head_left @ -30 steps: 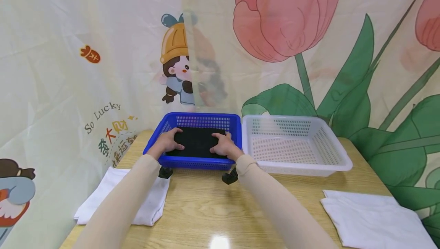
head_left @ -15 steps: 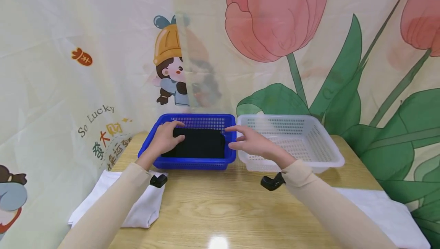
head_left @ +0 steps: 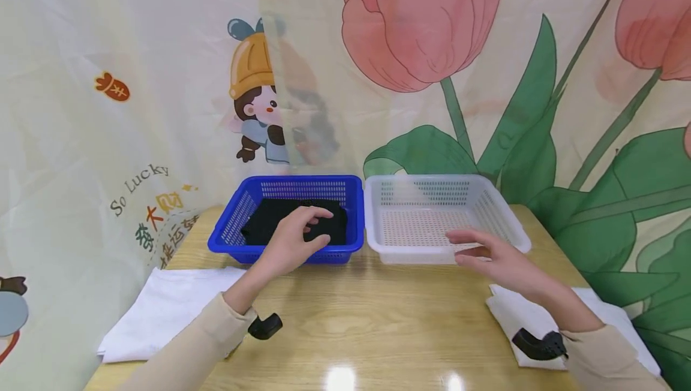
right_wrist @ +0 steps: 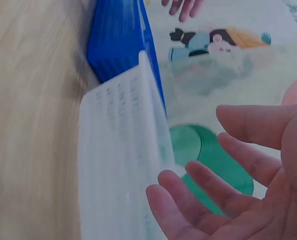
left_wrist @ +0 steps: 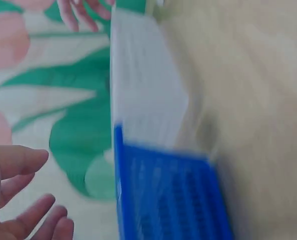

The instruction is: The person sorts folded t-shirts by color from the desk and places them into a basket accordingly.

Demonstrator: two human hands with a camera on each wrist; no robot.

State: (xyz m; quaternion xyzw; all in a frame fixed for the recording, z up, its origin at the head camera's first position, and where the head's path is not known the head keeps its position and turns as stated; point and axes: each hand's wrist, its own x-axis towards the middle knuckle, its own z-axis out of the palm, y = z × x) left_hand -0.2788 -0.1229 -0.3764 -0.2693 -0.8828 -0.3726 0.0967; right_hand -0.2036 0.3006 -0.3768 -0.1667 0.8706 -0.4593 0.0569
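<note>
Where the blue basket [head_left: 302, 179] stands on the wooden table [head_left: 378, 319], the person's left hand [head_left: 291, 238] hangs over its near rim, thumb well apart from the loosely bent fingers, holding nothing. Behind that hand, partly hidden by it, a black cloth [head_left: 267, 217] lies inside the basket, apparently folded, one corner reaching toward the left wall. The right hand [head_left: 499, 259] is held up by the near right corner of the white basket [head_left: 426, 256], its grasp just as wide and bare; whether it touches the rim I can't tell. The two baskets sit side by side, rims about meeting. A folded white cloth [head_left: 156, 319] lies beside the left forearm, and another white cloth [head_left: 515, 319] lies below the right hand. Tulips cover the hanging [head_left: 421, 19] behind.
</note>
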